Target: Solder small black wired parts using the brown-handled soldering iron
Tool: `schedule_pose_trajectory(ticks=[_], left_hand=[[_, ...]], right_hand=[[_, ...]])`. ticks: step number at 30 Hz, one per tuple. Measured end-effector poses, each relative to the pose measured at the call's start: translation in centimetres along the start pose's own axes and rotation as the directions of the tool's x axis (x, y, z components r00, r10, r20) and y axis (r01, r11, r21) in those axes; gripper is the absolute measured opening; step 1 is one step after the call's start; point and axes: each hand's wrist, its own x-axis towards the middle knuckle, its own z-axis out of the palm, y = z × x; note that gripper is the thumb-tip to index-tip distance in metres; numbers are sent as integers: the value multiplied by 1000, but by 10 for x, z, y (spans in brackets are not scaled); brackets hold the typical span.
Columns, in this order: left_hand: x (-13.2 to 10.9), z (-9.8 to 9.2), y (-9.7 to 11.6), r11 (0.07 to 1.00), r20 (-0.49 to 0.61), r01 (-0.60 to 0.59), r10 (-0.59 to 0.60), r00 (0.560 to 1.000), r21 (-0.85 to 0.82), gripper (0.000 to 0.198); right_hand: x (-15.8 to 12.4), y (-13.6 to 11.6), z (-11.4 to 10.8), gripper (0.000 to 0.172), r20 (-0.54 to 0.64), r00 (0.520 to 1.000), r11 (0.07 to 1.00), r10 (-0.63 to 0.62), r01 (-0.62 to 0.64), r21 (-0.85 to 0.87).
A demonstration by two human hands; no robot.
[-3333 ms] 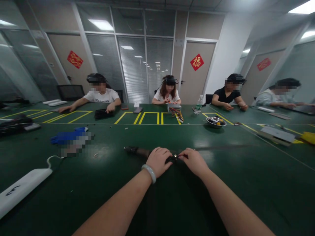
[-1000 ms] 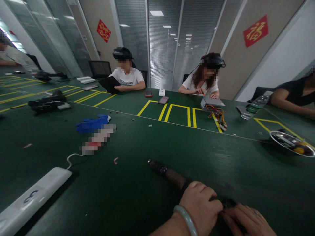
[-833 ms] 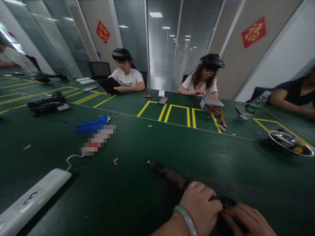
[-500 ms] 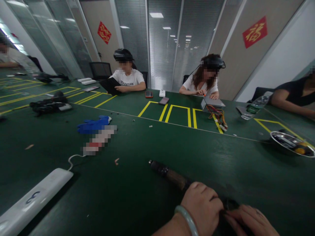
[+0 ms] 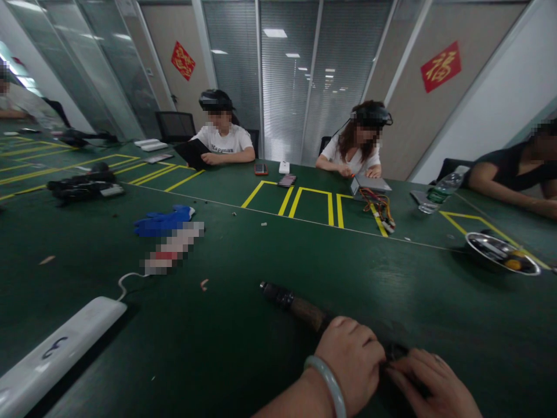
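A dark rod-like handle (image 5: pixel 307 312) with a brown grip section and a black, metal-tipped end lies slantwise over the green table (image 5: pixel 209 348). My left hand (image 5: pixel 351 360), with a pale green bangle on the wrist, is wrapped round its lower right part. Close beside it on the right, my right hand (image 5: pixel 433 383) has thumb and fingers pinched on a small dark part of the same object. A ring shows on one finger. The dark part between the hands is mostly hidden and hard to make out.
At left lie a white power strip (image 5: pixel 65 354), a blue glove (image 5: pixel 163 222) and black gear (image 5: pixel 85 184). A metal bowl (image 5: pixel 478 247) and a bottle (image 5: pixel 441 191) stand at right. Across the table, one person holds a black tablet (image 5: pixel 194 154); another handles a grey box (image 5: pixel 372 184).
The whole view has shifted slightly. Both hands keep their hold on the dark object, and my right hand sits a little lower and further left in the picture.
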Motion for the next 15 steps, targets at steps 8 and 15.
schedule_pose_trajectory(ticks=[8, 15], left_hand=[[3, -3, 7, 1000, 6, 28, -28, 1000, -9, 13], [3, -2, 13, 998, 15, 9, -10, 1000, 58, 9]], right_hand=[[7, -23, -14, 19, 75, 982, 979, 174, -180, 94], [3, -26, -18, 10, 2, 978, 964, 207, -205, 170]])
